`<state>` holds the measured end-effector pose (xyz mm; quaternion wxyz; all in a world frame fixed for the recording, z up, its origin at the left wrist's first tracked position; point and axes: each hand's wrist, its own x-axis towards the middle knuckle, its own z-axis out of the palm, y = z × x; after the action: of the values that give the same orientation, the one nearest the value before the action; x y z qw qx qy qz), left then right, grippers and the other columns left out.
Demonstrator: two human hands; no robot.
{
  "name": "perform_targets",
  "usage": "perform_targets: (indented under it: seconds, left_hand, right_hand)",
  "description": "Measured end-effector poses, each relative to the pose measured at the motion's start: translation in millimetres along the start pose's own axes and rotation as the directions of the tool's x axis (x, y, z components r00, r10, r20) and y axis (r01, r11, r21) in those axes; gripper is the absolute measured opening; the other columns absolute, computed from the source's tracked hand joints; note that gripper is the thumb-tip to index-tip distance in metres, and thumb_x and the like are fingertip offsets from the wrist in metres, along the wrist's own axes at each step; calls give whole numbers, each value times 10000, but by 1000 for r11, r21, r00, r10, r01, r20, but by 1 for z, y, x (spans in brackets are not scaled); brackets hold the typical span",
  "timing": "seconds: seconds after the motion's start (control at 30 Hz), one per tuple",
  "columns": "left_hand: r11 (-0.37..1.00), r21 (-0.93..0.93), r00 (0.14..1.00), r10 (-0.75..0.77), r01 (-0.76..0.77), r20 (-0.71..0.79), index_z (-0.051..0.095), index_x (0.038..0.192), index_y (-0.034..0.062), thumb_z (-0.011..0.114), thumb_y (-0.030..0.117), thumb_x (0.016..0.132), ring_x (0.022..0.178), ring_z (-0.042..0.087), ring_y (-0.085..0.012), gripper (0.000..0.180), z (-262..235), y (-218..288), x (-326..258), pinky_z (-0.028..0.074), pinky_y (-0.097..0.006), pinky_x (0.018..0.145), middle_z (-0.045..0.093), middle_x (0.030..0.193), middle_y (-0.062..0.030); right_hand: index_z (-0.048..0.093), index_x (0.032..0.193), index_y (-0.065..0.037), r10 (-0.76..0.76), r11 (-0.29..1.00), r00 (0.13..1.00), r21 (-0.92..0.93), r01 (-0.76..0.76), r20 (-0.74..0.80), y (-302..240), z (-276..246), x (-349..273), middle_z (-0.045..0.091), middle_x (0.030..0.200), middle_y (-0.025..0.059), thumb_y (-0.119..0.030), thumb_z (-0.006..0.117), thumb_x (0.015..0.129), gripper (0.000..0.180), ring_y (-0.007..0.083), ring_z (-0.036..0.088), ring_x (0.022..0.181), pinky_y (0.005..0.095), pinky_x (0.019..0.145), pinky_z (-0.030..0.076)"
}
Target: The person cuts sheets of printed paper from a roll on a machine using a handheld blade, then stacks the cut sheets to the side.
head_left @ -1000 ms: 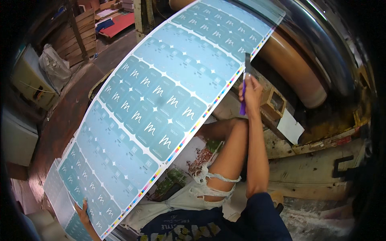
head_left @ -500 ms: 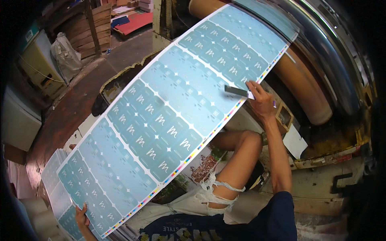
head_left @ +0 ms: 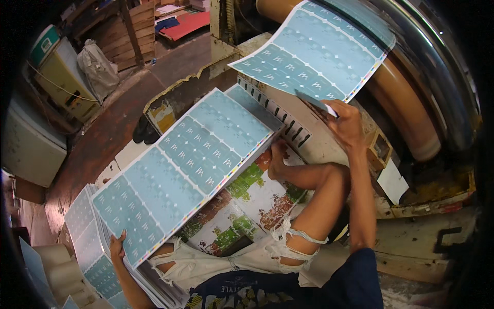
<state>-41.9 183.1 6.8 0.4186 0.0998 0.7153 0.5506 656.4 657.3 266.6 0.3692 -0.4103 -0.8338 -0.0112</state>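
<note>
My right hand (head_left: 342, 118) is closed round the white end of a flat, dark-bladed knife (head_left: 311, 101). The blade lies at the lower cut edge of a printed blue-green sheet (head_left: 329, 49), which hangs from the rollers at the upper right. Apart from it, a separate long printed sheet (head_left: 180, 167) with the same pattern lies slanting over a stack of sheets (head_left: 264, 144) in front of me. At its lower left edge my left hand (head_left: 118, 246) grips it, thumb on top; the other fingers are partly hidden.
A brown roller (head_left: 406, 110) and a shiny metal roller (head_left: 437, 77) fill the right side. More printed sheets (head_left: 82, 221) are piled at the lower left. My bare foot (head_left: 277, 159) rests on a paint-worn surface (head_left: 226, 206). A small wooden box (head_left: 378, 149) sits beside my right forearm.
The single long sheet is now in two parts, severed along the knife. The near part has dropped onto the stack; the far part still hangs from the rollers.
</note>
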Motion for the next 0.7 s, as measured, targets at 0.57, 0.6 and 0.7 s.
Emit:
perform_targets:
  seconds: [0.57, 0.6, 0.7]
  left_hand:
    - [946, 294, 989, 115, -136, 89, 512, 1280, -47, 774, 214, 805, 1085, 550, -246, 603, -69, -205, 98, 440, -361, 928, 581, 1220, -136]
    - [909, 387, 987, 120, -151, 103, 496, 1292, -43, 773, 219, 805, 1099, 541, -250, 619, -52, -210, 81, 433, -366, 939, 569, 1232, -142]
    - [726, 657, 978, 116, -203, 173, 449, 1325, -31, 771, 236, 805, 1141, 513, -265, 667, -8, -225, 41, 411, -384, 969, 535, 1269, -159]
  right_hand:
    - [634, 854, -16, 76, 994, 995, 69, -81, 72, -363, 142, -221, 627, 818, 123, -35, 573, 728, 142, 346, 657, 680, 429, 625, 541]
    - [634, 854, -16, 80, 994, 995, 65, -85, 67, -362, 134, -223, 627, 818, 123, -35, 573, 728, 142, 346, 657, 680, 429, 625, 541]
    - [618, 852, -4, 71, 997, 987, 26, -76, 144, -365, 119, -238, 607, 810, 119, -56, 567, 764, 115, 340, 651, 653, 432, 577, 523]
